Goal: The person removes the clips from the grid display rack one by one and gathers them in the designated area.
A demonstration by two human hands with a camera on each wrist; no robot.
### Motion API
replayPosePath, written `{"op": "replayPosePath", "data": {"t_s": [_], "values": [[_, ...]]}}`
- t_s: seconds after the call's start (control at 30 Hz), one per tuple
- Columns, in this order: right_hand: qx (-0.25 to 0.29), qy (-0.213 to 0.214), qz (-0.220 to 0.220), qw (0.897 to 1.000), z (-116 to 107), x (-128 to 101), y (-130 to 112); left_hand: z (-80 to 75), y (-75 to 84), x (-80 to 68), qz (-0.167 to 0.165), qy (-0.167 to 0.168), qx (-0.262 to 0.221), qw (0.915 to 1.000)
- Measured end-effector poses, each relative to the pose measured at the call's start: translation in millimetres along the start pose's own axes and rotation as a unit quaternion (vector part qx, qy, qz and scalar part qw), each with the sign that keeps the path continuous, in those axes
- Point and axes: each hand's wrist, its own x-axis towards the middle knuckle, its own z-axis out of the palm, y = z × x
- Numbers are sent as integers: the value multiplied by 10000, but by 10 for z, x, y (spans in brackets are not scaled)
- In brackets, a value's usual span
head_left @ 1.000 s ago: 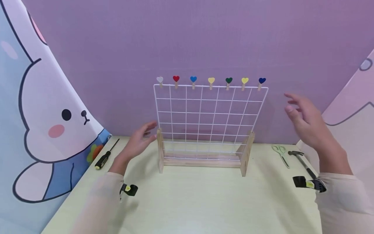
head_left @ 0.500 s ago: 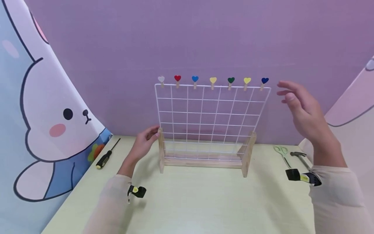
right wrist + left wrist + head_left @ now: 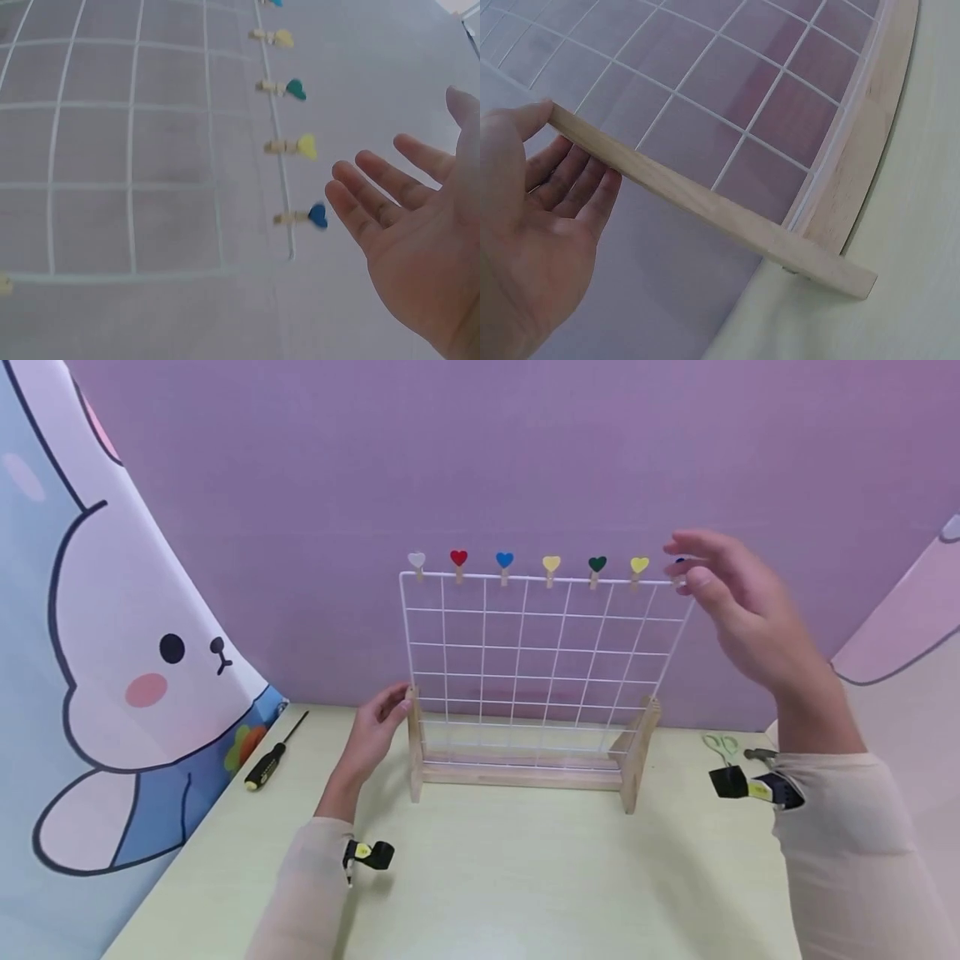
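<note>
A white wire grid (image 3: 525, 643) stands in a wooden stand (image 3: 517, 777) on the table. Several small clothespins with hearts line its top wire, among them a red one (image 3: 459, 560), a dark green one (image 3: 597, 565) and a yellow one (image 3: 639, 567). My left hand (image 3: 372, 727) holds the top of the stand's left post (image 3: 682, 195), thumb on one side and fingers on the other. At the grid's top right corner my right hand (image 3: 750, 610) has its fingers spread, close to the dark blue heart clothespin (image 3: 300, 217), which it mostly covers in the head view.
A screwdriver (image 3: 267, 766) lies on the table to the left. Green scissors (image 3: 722, 745) and a hammer (image 3: 761, 753), partly hidden by the right wrist strap, lie to the right. Behind the grid rises a purple backdrop (image 3: 525, 460); a rabbit-print cloth (image 3: 112, 610) hangs at left.
My left hand has reached the left post and taken hold of it. My right hand has moved left and up, from beside the grid to its top right corner.
</note>
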Motion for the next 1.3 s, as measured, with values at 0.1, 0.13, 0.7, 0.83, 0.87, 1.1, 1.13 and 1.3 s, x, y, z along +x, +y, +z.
{"op": "replayPosePath", "data": {"t_s": [0.1,0.13,0.7,0.83,0.87,1.1,1.13,1.3], "values": [[412,-145,13,9990,74,130,-70,7,-15,-9,-31,61,-130,9999],[619,-196,31,9979,99,171,-90,14,-20,-10,-41,84,-157,9998],[1556,-818,544,9829,510,712,-350,157,-79,-95,-189,329,-721,9967],[1671,-925,667,9793,583,800,-372,174,-102,-145,-211,409,-740,9962],[1689,-949,717,9784,596,824,-377,176,-105,-151,-201,435,-732,9962],[1449,-1123,1052,9774,645,1001,-448,199,-85,-139,-39,444,-781,9960],[1379,-1155,1068,9779,657,1025,-461,204,-82,-138,-48,443,-801,9958],[1252,-1228,1081,9786,750,1124,-497,246,-68,-135,-117,421,-829,9956]]}}
